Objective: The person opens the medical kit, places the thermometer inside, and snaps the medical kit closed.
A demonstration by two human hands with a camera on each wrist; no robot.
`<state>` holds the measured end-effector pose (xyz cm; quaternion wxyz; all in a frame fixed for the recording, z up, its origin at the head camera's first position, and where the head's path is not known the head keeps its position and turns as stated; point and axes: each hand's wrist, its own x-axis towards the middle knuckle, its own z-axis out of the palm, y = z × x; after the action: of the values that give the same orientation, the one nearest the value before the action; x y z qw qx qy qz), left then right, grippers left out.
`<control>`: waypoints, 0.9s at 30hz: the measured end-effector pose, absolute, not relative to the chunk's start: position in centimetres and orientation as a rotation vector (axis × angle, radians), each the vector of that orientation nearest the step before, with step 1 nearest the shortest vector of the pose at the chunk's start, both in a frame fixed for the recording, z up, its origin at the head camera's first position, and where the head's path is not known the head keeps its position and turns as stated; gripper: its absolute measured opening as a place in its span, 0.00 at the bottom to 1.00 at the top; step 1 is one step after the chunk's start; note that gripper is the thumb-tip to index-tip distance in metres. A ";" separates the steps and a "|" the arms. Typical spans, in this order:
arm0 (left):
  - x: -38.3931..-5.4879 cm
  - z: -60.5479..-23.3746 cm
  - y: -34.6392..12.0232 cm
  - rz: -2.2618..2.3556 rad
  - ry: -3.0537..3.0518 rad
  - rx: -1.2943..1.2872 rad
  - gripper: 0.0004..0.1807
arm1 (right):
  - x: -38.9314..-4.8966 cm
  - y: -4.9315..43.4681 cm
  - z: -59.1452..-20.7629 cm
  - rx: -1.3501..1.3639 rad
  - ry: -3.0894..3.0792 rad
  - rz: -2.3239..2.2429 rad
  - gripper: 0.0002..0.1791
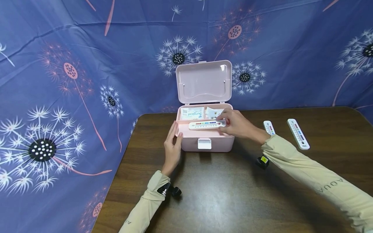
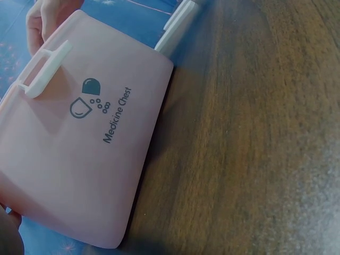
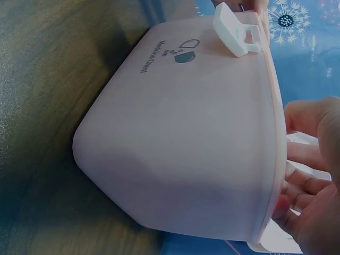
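Note:
A pink medicine box [image 1: 207, 144] stands with its lid raised and its front latch hanging down. My right hand [image 1: 237, 123] pinches one end of a white thermometer [image 1: 204, 125], which lies lengthwise over the tray at the front of the box. My left hand [image 1: 172, 147] rests at the box's front left corner, straight fingers along the side and thumb near the front rim. From the right wrist, my right fingers [image 3: 308, 154] reach past the rim. A "Surgical" packet [image 1: 192, 113] and another white packet [image 1: 213, 113] sit in the back compartments.
Two more white thermometers lie right of the box: one [image 1: 268, 127] partly behind my right forearm, the other [image 1: 298, 133] farther right. The box is on a dark wooden table [image 1: 209, 194]. A blue dandelion-print cloth [image 1: 140, 51] hangs behind.

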<state>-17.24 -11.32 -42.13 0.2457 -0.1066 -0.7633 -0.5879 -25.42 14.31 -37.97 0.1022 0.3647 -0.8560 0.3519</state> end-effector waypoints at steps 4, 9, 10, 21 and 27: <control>-17.3 -42.1 -11.2 -1.595 -2.076 -0.300 0.23 | -25.6 14.3 -38.1 1.091 -2.531 0.990 0.17; -17.2 -42.1 -11.2 -1.586 -2.068 -0.305 0.23 | -25.4 14.2 -38.1 1.077 -2.571 0.933 0.16; -17.2 -42.1 -11.2 -1.589 -2.064 -0.306 0.23 | -25.3 14.1 -38.1 1.074 -2.573 0.914 0.16; -17.3 -42.2 -11.2 -1.592 -2.066 -0.299 0.23 | -24.3 13.6 -38.1 0.970 -2.622 0.752 0.13; -17.4 -42.3 -11.2 -1.612 -2.051 -0.304 0.23 | -24.1 13.5 -38.0 0.981 -2.613 0.720 0.14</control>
<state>-17.41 -11.17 -42.32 0.2548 -0.1118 -0.7551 -0.5937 -24.06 13.52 -38.03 0.1292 0.3375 -0.8989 0.2477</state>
